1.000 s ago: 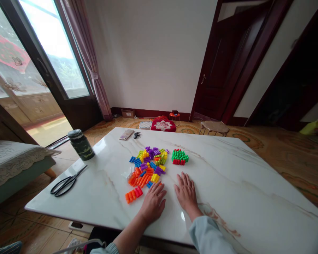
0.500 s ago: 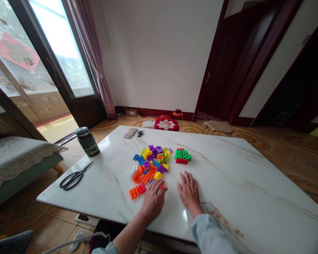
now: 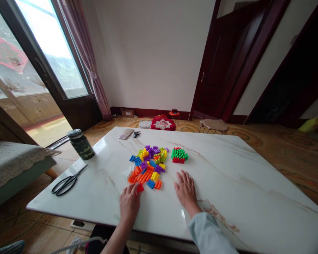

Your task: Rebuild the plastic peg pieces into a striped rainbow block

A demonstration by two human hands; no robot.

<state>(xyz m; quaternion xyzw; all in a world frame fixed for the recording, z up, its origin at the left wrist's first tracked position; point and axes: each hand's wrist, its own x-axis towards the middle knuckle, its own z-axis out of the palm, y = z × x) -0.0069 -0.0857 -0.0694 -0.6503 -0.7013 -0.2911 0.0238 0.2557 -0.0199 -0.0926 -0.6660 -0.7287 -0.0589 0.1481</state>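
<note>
two hands over the tabletop (image 3: 241,176), and it's my left hand (image 3: 129,205) with the action: fingers bent, half closed, right over a red piece (image 3: 140,188) on the near side of the heap (image 3: 148,168), between it and the near edge! do i have it pinched? can't tell, my own fingers cover most of it. the step in hand looks like handling that piece; the next move, i'd judge, calls for thumb and fingers snug on it, without bumping the orange pieces (image 3: 144,178) just behind. over to my right hand (image 3: 186,190): palm down, fingers lightly spread, holding nothing, closer to the near edge than the green-and-red cluster (image 3: 179,155). count time! one red piece showing at my fingers, one blue piece (image 3: 151,183) and one orange piece (image 3: 158,184) side by side on the heap's near rim, one cluster right of the heap; the heap itself overlaps too much for a fair tally. round the outside: one pair of scissors (image 3: 66,184) toward the near left corner, one flask (image 3: 81,145) on the left edge, one phone (image 3: 126,134) and one set of keys (image 3: 136,134) up by the far left corner.
</note>
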